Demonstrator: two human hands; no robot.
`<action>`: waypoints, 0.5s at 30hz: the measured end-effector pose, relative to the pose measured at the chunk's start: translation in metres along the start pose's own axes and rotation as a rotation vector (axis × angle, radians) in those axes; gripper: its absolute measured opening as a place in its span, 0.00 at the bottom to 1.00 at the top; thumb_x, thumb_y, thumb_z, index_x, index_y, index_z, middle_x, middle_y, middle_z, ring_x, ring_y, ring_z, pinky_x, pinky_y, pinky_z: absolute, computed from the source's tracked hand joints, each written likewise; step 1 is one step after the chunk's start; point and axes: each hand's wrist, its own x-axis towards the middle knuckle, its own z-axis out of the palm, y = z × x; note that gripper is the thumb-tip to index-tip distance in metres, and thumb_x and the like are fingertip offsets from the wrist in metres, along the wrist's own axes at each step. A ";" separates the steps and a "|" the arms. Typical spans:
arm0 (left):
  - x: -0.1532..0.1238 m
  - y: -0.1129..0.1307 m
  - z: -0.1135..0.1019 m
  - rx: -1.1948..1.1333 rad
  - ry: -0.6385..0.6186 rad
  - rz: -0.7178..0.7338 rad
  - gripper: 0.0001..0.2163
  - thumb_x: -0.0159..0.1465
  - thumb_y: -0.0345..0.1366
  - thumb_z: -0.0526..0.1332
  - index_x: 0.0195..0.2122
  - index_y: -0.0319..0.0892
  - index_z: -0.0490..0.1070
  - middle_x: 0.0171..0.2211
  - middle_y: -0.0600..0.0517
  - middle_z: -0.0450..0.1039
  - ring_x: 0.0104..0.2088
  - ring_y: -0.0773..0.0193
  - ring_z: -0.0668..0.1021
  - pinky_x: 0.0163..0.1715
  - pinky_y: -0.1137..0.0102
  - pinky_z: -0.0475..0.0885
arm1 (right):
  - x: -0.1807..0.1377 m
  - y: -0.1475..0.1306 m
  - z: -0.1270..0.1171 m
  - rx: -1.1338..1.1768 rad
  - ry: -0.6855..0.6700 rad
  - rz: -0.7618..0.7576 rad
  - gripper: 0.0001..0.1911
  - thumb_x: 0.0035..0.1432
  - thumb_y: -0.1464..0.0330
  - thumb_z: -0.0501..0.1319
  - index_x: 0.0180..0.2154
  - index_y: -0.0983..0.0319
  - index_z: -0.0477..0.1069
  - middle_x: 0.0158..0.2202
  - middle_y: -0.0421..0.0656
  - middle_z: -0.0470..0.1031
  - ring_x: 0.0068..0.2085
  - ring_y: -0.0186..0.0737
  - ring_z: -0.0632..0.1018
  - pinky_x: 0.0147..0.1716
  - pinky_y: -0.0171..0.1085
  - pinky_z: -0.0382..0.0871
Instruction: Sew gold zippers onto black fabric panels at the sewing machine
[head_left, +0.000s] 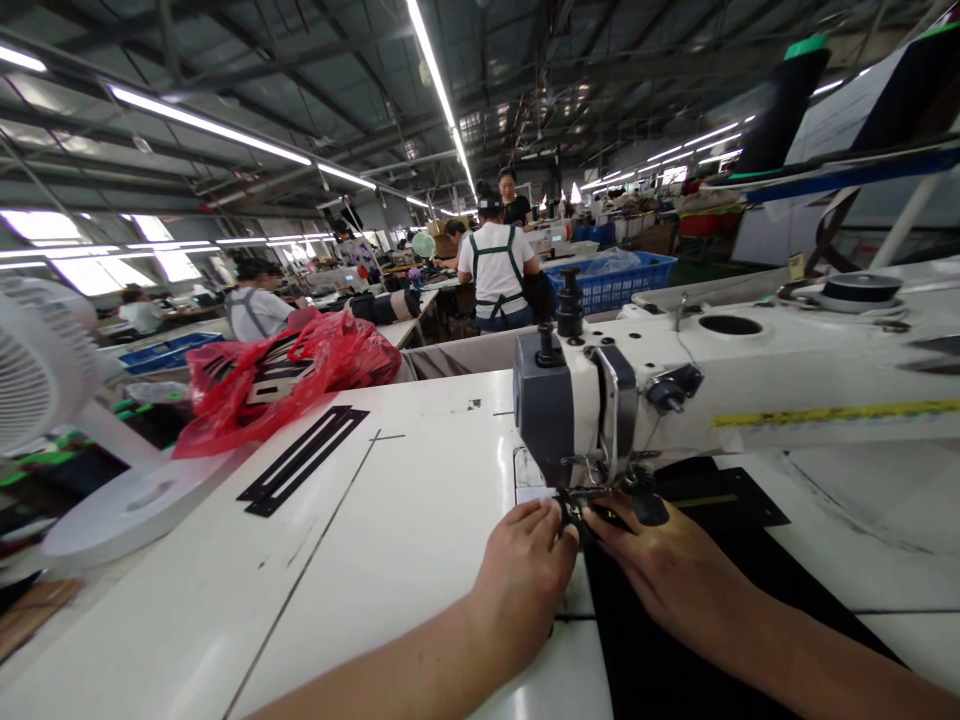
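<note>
A white industrial sewing machine [551, 420] stands over the table, its needle area low at the front. My left hand [529, 560] is closed, with thumb and fingertips at the edge of the black fabric beside the presser foot. From the other side, my right hand [671, 555] grips the same black fabric [645, 650] close to the needle; part of its fingers is hidden beneath the machine head. The fabric hangs toward me under my right forearm. A flat black piece [724, 497] with a tan strip lies behind my right hand.
Black slotted strips [304, 460] lie on the white tabletop [375, 560] at left. Beyond them is a red plastic bag [360, 350] of cut pieces. A white fan [135, 490] stands far left. Thread cones [787, 105] sit upper right. Co-workers and a blue crate [615, 285] are farther back.
</note>
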 end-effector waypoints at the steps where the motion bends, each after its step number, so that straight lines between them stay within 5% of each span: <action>1: 0.001 -0.001 0.000 -0.006 -0.003 0.004 0.07 0.64 0.28 0.52 0.35 0.36 0.70 0.37 0.43 0.76 0.41 0.59 0.78 0.44 0.63 0.74 | 0.001 0.000 0.000 0.003 -0.002 0.004 0.17 0.56 0.78 0.50 0.43 0.62 0.72 0.39 0.50 0.76 0.42 0.44 0.76 0.41 0.42 0.70; 15: 0.006 -0.008 0.004 -0.048 -0.049 -0.044 0.04 0.61 0.28 0.57 0.31 0.37 0.71 0.34 0.46 0.76 0.39 0.60 0.78 0.46 0.64 0.72 | 0.005 0.005 0.006 0.023 -0.002 0.024 0.19 0.56 0.78 0.49 0.45 0.61 0.71 0.39 0.49 0.75 0.41 0.43 0.76 0.41 0.42 0.71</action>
